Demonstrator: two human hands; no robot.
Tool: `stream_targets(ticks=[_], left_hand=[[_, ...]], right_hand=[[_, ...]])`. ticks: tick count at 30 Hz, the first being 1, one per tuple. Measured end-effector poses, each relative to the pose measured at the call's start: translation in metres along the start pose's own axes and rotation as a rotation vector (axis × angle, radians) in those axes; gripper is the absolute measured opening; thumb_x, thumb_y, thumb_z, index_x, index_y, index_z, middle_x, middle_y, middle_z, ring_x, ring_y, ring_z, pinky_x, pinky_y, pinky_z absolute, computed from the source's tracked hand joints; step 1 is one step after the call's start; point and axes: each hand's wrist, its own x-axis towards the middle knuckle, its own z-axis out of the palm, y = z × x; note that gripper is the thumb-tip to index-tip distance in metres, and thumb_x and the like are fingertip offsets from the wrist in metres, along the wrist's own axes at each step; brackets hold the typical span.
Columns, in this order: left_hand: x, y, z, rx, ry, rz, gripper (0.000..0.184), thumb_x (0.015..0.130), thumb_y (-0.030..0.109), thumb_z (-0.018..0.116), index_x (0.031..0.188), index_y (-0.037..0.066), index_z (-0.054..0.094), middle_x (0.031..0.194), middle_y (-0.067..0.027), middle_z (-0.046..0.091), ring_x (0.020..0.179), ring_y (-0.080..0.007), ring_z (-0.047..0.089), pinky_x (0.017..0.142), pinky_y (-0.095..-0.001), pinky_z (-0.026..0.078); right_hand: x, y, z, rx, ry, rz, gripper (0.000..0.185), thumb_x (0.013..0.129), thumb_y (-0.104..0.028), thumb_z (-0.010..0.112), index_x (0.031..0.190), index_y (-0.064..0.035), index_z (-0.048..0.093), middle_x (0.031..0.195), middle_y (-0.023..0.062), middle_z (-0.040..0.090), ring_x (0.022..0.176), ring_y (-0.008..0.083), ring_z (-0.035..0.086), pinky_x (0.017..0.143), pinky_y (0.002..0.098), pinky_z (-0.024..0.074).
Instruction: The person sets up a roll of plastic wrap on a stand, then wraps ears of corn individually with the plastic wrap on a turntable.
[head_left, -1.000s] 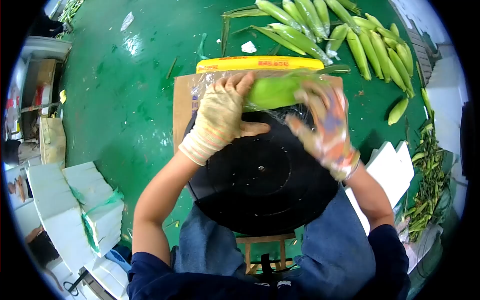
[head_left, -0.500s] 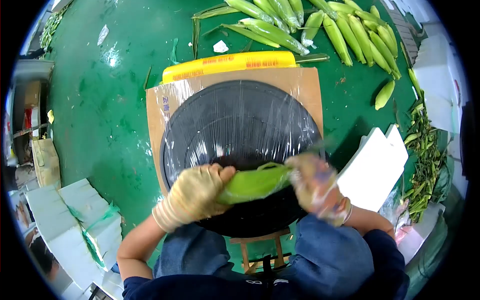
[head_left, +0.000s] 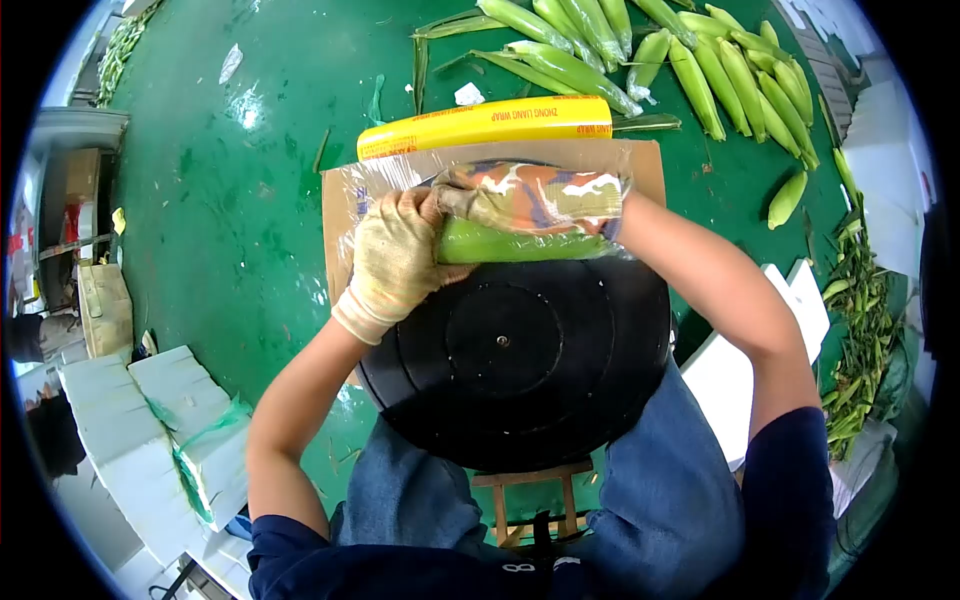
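A green ear of corn in its husk [head_left: 520, 246] lies crosswise over the far part of the black round board [head_left: 500, 360], with clear film about it. My left hand [head_left: 395, 250], in a pale knitted glove, grips the ear's left end. Across the top of the ear lies my right hand [head_left: 535, 198], in a patterned glove, its fingers closed by the left hand and partly hidden. Clear film [head_left: 350, 200] spreads over the cardboard [head_left: 645, 180] behind the hands. A yellow roll of wrap [head_left: 485, 124] sits at the cardboard's far edge.
Several ears of corn [head_left: 740, 85] lie on the green floor [head_left: 230, 200] at the upper right, some in film. White foam pieces [head_left: 720, 385] stand at the right, beside a heap of husks [head_left: 855, 340]. White foam boxes [head_left: 125, 430] are at the lower left.
Both hands and the ear have moved away from my body, onto the far part of the board. My right hand has swung left over the ear. The film now reaches only to the ear.
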Motion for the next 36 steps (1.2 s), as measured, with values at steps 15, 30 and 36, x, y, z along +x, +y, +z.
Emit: stream_targets(ticks=[15, 30, 36], left_hand=[[-0.123, 0.060, -0.006, -1.350, -1.444, 0.122, 0.040, 0.083, 0.037, 0.075, 0.084, -0.002, 0.067, 0.071, -0.0075, 0.068, 0.067, -0.0149, 0.060, 0.054, -0.0361, 0.045], [0.116, 0.184, -0.056, -0.966, 0.808, 0.398, 0.042, 0.055, 0.034, 0.079, 0.082, 0.008, 0.060, 0.077, -0.0123, 0.059, 0.076, -0.0312, 0.060, 0.066, -0.0407, 0.047], [0.193, 0.150, -0.012, -1.383, 0.162, 0.103, 0.049, 0.073, 0.030, 0.076, 0.114, 0.008, 0.061, 0.101, -0.0099, 0.065, 0.089, -0.0248, 0.063, 0.079, -0.0378, 0.051]], right_hand=[[-0.067, -0.009, 0.056, -0.889, 0.142, 0.036, 0.049, 0.091, -0.020, 0.057, 0.137, -0.0061, 0.050, 0.143, 0.0115, 0.047, 0.135, 0.0312, 0.039, 0.113, 0.0410, 0.0296], [-0.112, 0.025, 0.050, 0.424, 0.985, -0.267, 0.045, 0.096, -0.035, 0.050, 0.126, -0.0011, 0.054, 0.123, 0.0172, 0.057, 0.107, 0.0297, 0.058, 0.094, 0.0431, 0.0469], [-0.119, 0.027, -0.025, 0.641, 1.020, -0.301, 0.043, 0.093, -0.027, 0.059, 0.129, -0.0045, 0.051, 0.125, 0.0139, 0.056, 0.110, 0.0282, 0.055, 0.095, 0.0396, 0.0453]])
